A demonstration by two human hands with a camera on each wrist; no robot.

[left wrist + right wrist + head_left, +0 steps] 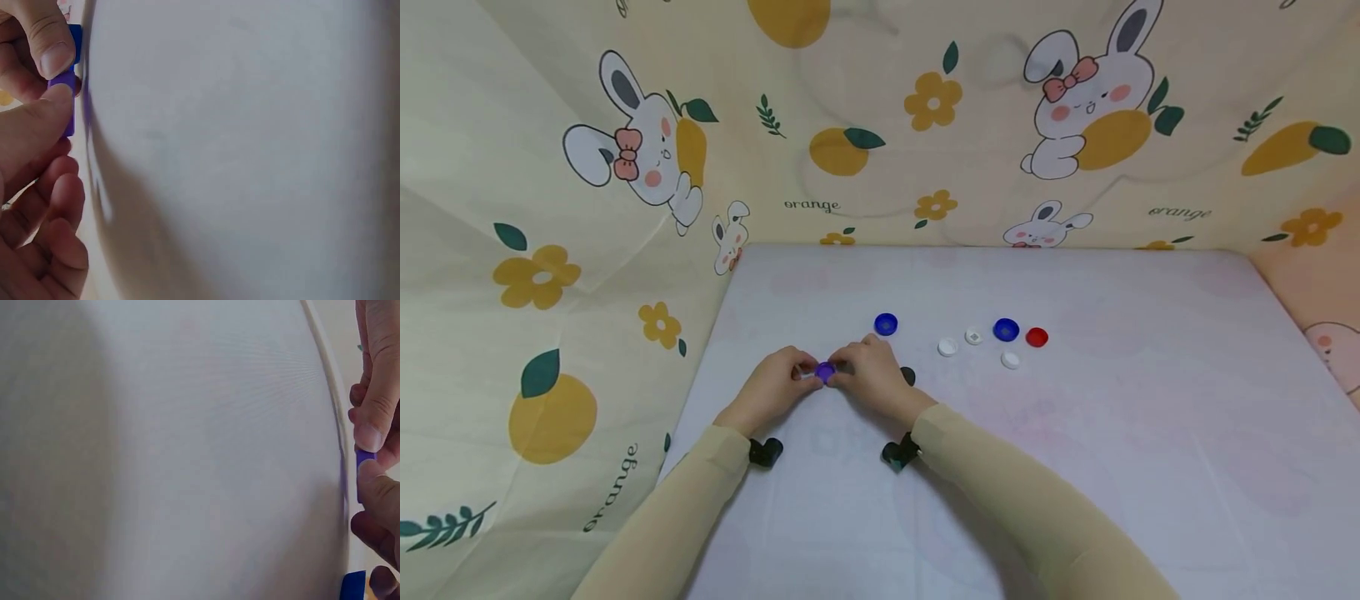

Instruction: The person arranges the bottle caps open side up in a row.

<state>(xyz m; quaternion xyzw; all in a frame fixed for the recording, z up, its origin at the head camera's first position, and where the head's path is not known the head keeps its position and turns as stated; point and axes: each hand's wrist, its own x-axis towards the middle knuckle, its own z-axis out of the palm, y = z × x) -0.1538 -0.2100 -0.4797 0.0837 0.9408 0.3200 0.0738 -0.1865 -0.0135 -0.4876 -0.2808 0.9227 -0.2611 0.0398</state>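
Inward they angle — hands (775,385) (874,379) pinching purple disc (825,372).

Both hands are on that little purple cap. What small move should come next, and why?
Perhaps the right hand should ease off the purple cap, leaving the left hand to hold it. Both hands pinch it from opposite sides, and for something so small one grip looks enough.
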